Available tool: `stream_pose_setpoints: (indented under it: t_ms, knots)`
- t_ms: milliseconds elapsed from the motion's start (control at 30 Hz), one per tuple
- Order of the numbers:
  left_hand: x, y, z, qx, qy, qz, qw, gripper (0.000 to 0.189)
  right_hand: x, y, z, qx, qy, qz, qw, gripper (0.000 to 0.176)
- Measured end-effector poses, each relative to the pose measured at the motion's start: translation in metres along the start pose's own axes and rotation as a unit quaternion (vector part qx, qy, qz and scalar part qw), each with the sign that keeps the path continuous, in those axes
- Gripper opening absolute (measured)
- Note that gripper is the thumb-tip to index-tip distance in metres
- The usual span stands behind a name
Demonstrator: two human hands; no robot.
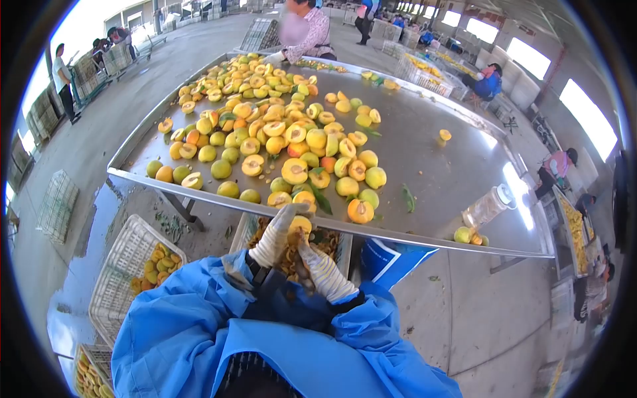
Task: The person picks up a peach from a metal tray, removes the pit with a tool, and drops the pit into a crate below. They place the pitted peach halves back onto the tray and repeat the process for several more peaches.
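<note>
My left hand [271, 240], in a striped work glove, is closed round a yellow peach half [300, 226] just past the table's near edge. Close against it from the right is my right hand [330, 273], also gloved, its fingers closed near the peach half's lower side. Whether they grip a small tool, I cannot make out. Below both hands stands a crate [344, 253] of brown-orange scraps, partly hidden by my arms. Many whole and halved peaches [262, 129] lie heaped on the metal table [424, 176] in front of me, some halves still with pits.
A clear lidded jar [488, 205] lies tilted near the table's right corner beside a few fruits. A white crate [113, 292] with peach halves stands at lower left. Under the table edge is a blue bag [385, 262]. Across the table, a person [315, 30] works at the heap.
</note>
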State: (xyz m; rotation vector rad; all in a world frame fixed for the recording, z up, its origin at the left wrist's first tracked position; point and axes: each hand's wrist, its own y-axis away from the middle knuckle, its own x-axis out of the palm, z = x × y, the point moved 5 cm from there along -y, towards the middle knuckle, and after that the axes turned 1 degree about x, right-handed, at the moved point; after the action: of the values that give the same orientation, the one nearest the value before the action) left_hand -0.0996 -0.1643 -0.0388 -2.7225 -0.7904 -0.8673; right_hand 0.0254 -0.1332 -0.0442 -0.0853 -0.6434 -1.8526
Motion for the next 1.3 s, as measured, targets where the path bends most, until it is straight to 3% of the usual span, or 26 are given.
stream_pose_setpoints:
  t_ms: [33,67,100,167,267,333,433,500,567,600,700,767,833,867,900,933,967,1033,1100,1133,1233,1300]
  knots:
    - [-0.002,0.000,-0.002,-0.016,-0.048,-0.003,0.999,0.050,-0.009,-0.009,0.000,-0.090,0.101,-0.031,0.990,0.048]
    - [-0.007,0.000,0.004,-0.050,0.002,-0.007,0.999,0.050,-0.018,-0.015,0.000,-0.172,0.205,-0.080,0.960,0.049]
    - [-0.011,-0.002,0.002,-0.064,-0.022,0.016,0.998,0.049,-0.022,-0.018,-0.005,-0.314,0.334,-0.135,0.878,0.052]
    - [-0.011,-0.004,0.006,-0.060,-0.008,-0.016,0.998,0.041,-0.018,-0.012,-0.003,-0.184,0.439,-0.162,0.865,0.056]
    - [-0.006,0.004,0.003,-0.071,0.014,-0.024,0.997,0.038,-0.006,-0.013,-0.021,-0.263,0.352,-0.192,0.878,0.053]
    - [-0.004,0.006,0.002,-0.065,0.022,-0.035,0.997,0.037,-0.004,-0.015,-0.026,-0.158,0.215,-0.121,0.956,0.049]
    - [-0.005,0.009,0.003,-0.007,0.017,-0.079,0.997,0.036,0.004,-0.008,-0.020,-0.065,0.089,-0.067,0.992,0.048]
    - [-0.004,0.012,0.005,-0.012,0.003,-0.076,0.997,0.035,0.002,-0.009,-0.020,-0.086,0.169,-0.090,0.978,0.048]
    - [-0.007,0.003,0.005,-0.045,-0.023,-0.048,0.998,0.035,-0.007,-0.015,-0.019,-0.165,0.380,-0.151,0.898,0.046]
    - [-0.006,0.003,0.001,-0.067,-0.056,-0.013,0.996,0.035,-0.009,-0.014,-0.016,-0.150,0.427,-0.153,0.878,0.044]
    - [-0.001,0.006,-0.002,-0.068,-0.010,-0.047,0.997,0.033,-0.001,-0.016,-0.025,-0.204,0.204,-0.096,0.953,0.043]
    - [0.000,0.009,0.001,-0.032,0.008,-0.075,0.997,0.033,0.000,-0.014,-0.028,-0.089,0.062,-0.067,0.992,0.043]
    - [-0.001,0.009,0.002,-0.010,0.000,-0.084,0.996,0.034,0.004,-0.006,-0.021,-0.018,0.027,-0.054,0.998,0.043]
    - [-0.002,0.009,0.003,-0.009,-0.018,-0.081,0.996,0.034,0.004,-0.002,-0.017,-0.004,0.063,-0.057,0.996,0.043]
    - [-0.004,0.009,0.003,-0.007,-0.037,-0.077,0.996,0.034,-0.001,-0.011,-0.020,-0.102,0.193,-0.077,0.973,0.045]
    - [-0.005,0.006,0.003,-0.004,-0.080,-0.030,0.996,0.036,-0.006,-0.017,-0.024,-0.191,0.320,-0.121,0.920,0.047]
    - [-0.008,0.007,0.004,-0.052,-0.127,-0.034,0.990,0.040,-0.008,-0.017,-0.022,-0.184,0.429,-0.145,0.873,0.050]
    - [-0.009,0.002,0.004,-0.034,-0.162,-0.002,0.986,0.047,-0.008,-0.012,-0.012,-0.237,0.360,-0.132,0.893,0.051]
    - [-0.006,0.003,0.000,-0.082,-0.111,0.020,0.990,0.049,-0.003,-0.009,-0.018,-0.054,0.110,-0.076,0.990,0.053]
    - [-0.009,0.002,0.006,0.005,-0.090,0.042,0.995,0.046,0.004,-0.001,-0.009,-0.005,0.041,-0.056,0.998,0.050]
    - [0.002,0.008,0.008,0.037,-0.006,0.015,0.999,0.035,0.001,0.005,-0.001,-0.002,0.011,-0.031,0.999,0.046]
    - [-0.007,0.008,0.016,0.001,-0.071,0.003,0.997,0.037,-0.018,-0.013,-0.017,-0.145,0.206,-0.098,0.963,0.047]
